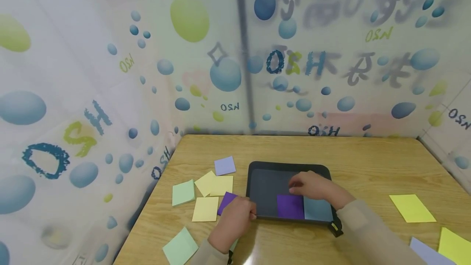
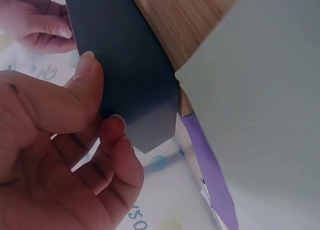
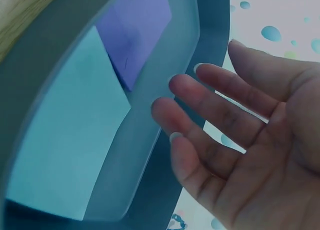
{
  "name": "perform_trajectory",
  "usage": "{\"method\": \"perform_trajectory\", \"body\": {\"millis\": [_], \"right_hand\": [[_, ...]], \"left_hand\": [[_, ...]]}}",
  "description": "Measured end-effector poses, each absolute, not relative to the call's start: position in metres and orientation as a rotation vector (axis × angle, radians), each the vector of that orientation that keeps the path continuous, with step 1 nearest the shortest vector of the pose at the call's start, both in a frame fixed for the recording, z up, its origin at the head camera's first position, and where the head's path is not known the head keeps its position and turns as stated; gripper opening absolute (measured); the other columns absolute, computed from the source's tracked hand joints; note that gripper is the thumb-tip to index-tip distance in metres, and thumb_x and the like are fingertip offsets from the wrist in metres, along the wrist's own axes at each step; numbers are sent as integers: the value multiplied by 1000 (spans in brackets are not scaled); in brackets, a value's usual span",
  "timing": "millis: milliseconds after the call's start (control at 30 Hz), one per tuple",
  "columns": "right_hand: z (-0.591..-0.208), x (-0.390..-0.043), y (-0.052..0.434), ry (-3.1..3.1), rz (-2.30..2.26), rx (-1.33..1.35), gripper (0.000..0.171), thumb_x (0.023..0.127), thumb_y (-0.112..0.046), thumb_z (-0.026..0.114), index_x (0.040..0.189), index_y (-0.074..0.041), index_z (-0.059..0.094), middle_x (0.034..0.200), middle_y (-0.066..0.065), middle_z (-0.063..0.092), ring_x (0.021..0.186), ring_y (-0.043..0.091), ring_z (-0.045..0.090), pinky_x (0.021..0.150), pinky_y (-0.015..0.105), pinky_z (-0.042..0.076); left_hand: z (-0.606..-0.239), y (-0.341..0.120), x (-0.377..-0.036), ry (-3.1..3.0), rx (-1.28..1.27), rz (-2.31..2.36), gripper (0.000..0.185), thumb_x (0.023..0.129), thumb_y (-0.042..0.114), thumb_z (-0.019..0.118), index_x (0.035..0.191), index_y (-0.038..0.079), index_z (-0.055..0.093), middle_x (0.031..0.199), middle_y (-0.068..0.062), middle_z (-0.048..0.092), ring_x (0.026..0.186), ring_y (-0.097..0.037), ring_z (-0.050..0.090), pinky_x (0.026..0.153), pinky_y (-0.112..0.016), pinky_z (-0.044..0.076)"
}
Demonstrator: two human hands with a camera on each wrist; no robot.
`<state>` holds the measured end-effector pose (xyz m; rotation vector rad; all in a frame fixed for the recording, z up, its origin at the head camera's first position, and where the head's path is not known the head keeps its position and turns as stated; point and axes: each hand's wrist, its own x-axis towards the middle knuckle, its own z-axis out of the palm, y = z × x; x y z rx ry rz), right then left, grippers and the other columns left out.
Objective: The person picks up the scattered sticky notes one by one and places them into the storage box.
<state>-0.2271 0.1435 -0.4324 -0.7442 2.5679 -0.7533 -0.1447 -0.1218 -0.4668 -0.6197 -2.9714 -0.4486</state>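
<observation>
Left hand (image 1: pixel 235 216) pinches the dark tray (image 1: pixel 265 187) at its near-left edge, thumb (image 2: pixel 85 84) on top and fingers curled beneath; tray lies flat on the desk (image 1: pixel 368 162), long axis running 9 to 3 o'clock; right hand (image 1: pixel 312 185) rests over the tray's middle, fingers (image 3: pixel 200 115) straight and relaxed, gripping nothing; purple sheet (image 1: pixel 290 206) and teal sheet (image 1: pixel 318 209) lie side by side inside the tray, touching, at 6 o'clock from the right hand, just beside it; right hand is the nearer; loose paper squares (image 1: pixel 213 185) lie at 9 o'clock of the tray; a yellow sheet (image 1: pixel 412 207) sits well apart at 3 o'clock.
</observation>
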Motion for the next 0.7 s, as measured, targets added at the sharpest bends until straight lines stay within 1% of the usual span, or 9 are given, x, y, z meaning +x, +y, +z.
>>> {"method": "perform_trajectory", "body": {"millis": [133,233,433,567,700], "right_hand": [[-433,-224,149,2578,-807,-725,27,98,-20,66,116,-1,71,110,9,74,98,24,70,82,43,58],[-434,-222,154,2586,-828,-720,24,98,-20,66,114,-2,72,107,7,74,94,21,69,79,41,58],[-438,-216,165,2627,-870,-731,22,99,-20,65,111,-3,72,98,1,73,86,13,65,72,32,55],[-441,-211,173,2666,-892,-725,20,99,-20,64,110,-4,72,97,-1,72,85,10,63,69,28,53],[-445,-206,183,2696,-926,-690,20,99,-19,63,110,-4,71,98,0,72,87,11,63,70,27,53]], "left_hand": [[-468,-122,-145,-2963,-616,-444,22,82,7,80,68,20,69,74,11,58,74,-7,60,57,-19,47],[-468,-122,-145,-2970,-611,-436,21,83,8,80,69,20,69,75,11,59,75,-8,60,58,-20,48],[-469,-122,-144,-2979,-610,-439,19,83,8,80,70,20,71,76,10,61,76,-8,61,60,-20,49],[-469,-122,-144,-2977,-608,-443,19,82,8,81,70,20,71,76,10,60,75,-8,60,60,-20,49],[-469,-121,-145,-2973,-610,-442,19,82,8,81,70,19,71,76,10,60,74,-8,60,60,-19,49]]}}
